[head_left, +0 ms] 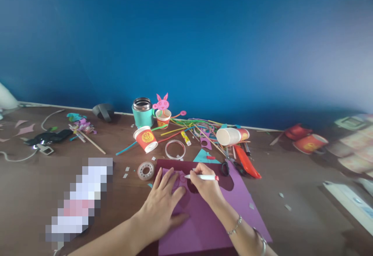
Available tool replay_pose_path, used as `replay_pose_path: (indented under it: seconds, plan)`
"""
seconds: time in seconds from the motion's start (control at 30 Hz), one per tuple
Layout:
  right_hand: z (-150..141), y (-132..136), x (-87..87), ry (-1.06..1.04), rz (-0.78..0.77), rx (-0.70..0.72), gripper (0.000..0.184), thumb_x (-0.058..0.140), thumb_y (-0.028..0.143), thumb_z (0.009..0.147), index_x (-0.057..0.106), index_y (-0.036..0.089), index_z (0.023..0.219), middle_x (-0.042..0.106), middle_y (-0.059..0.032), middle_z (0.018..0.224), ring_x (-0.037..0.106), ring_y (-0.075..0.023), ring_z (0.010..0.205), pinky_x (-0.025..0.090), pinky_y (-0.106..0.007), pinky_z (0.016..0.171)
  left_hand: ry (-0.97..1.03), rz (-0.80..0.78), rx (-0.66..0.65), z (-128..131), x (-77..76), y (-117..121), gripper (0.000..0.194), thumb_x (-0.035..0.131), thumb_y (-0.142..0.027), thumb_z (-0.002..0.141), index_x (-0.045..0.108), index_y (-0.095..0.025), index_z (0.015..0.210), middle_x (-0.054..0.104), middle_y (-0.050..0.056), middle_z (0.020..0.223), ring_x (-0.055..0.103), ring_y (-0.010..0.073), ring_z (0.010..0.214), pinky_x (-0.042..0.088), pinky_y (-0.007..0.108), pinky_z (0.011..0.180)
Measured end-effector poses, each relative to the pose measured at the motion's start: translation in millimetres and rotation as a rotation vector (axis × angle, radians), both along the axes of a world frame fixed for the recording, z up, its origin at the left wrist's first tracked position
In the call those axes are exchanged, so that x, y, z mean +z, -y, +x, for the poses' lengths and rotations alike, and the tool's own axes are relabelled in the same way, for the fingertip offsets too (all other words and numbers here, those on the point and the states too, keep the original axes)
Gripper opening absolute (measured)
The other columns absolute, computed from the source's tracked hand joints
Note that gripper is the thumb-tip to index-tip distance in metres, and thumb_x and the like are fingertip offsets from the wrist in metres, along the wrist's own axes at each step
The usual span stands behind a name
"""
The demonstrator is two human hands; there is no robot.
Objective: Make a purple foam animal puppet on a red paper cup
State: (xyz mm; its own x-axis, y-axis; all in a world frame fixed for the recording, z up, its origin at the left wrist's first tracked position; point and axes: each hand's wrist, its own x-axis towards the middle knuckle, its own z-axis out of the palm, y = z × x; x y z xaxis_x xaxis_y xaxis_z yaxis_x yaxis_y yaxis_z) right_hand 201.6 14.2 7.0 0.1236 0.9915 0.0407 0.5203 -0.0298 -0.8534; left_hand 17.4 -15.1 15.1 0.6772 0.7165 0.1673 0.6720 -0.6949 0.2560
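A: Two hands on one sheet, what is each doing?

B: My left hand [163, 205] lies flat with the fingers spread, its grip released, pressing the purple paper [210, 217] onto the surface [291, 186]. My right hand [205, 186] has its grip clenched around a white marker [202, 177] with a red cap end, the tip pointing left and touching the paper near its far edge, just beyond my left fingertips.

A: And where is the paper?

B: Near me, in the middle, over a darker maroon sheet [159, 164] that shows along its far left edge. A tape roll [145, 170] sits just left of that corner, and the scissors [229, 167] lie at the far right corner beside a teal triangle [204, 157].

A: How do you draw the line well?

B: I judge it needs steady pressure from the flat hand so the sheet cannot slide, and a light, slow stroke from the wrist, with the tip kept clear of my own fingers. The red paper cup [146, 138] on its side, the clear ring [175, 149] and the heap of coloured straws [198, 126] are farther off, so my elbow has room.
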Motion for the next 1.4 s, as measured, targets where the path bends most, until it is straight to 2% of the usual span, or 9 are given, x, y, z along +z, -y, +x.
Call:
replay_pose_path:
  seconds: [0.6,0.8,1.0,1.13,1.4]
  plan:
    - [-0.8,1.1,3.9,-0.079,-0.098,0.03,0.022,0.051,0.029,0.069,0.037,0.022,0.054,0.046,0.0057,0.044,0.037,-0.0097,0.044,0.027,-0.022,0.044,0.033,0.01,0.004,0.4,2.0,1.2,0.045,0.061,-0.049,0.076,0.054,-0.022,0.112,0.046,0.015,0.134,0.029,0.0355,0.131,0.023,0.062,0.105]
    - [0.3,-0.4,3.3,-0.035,-0.046,-0.01,0.022,0.051,0.03,0.07,0.037,0.022,0.055,0.048,0.0042,0.048,0.039,-0.0108,0.047,0.03,-0.022,0.046,-0.006,0.005,0.004,0.8,3.0,1.1,0.046,0.059,-0.05,0.077,0.052,-0.023,0.114,0.045,0.015,0.135,0.029,0.035,0.132,0.023,0.061,0.105]
    - [-0.1,0.1,3.4,-0.055,-0.087,0.012,0.022,0.052,0.03,0.069,0.038,0.022,0.054,0.047,0.0051,0.045,0.039,-0.0105,0.045,0.03,-0.022,0.044,0.012,0.0,0.0,0.3,3.9,1.0,0.045,0.06,-0.049,0.076,0.054,-0.022,0.112,0.045,0.016,0.135,0.029,0.036,0.131,0.023,0.061,0.105]
    - [0.0,-0.1,3.5,-0.036,-0.044,-0.013,0.022,0.052,0.03,0.069,0.039,0.022,0.053,0.047,0.0047,0.046,0.039,-0.0104,0.046,0.03,-0.022,0.045,0.034,0.0,0.004,0.5,4.1,1.0,0.044,0.06,-0.048,0.076,0.054,-0.022,0.111,0.046,0.015,0.134,0.03,0.0352,0.131,0.022,0.061,0.105]
    - [-0.7,-0.4,3.6,-0.048,-0.057,-0.015,0.023,0.053,0.031,0.069,0.04,0.022,0.053,0.049,0.0044,0.045,0.039,-0.0105,0.045,0.03,-0.022,0.044,0.045,0.008,0.007,1.5,4.0,1.5,0.045,0.062,-0.048,0.075,0.055,-0.022,0.111,0.047,0.015,0.133,0.03,0.0351,0.131,0.021,0.061,0.105]
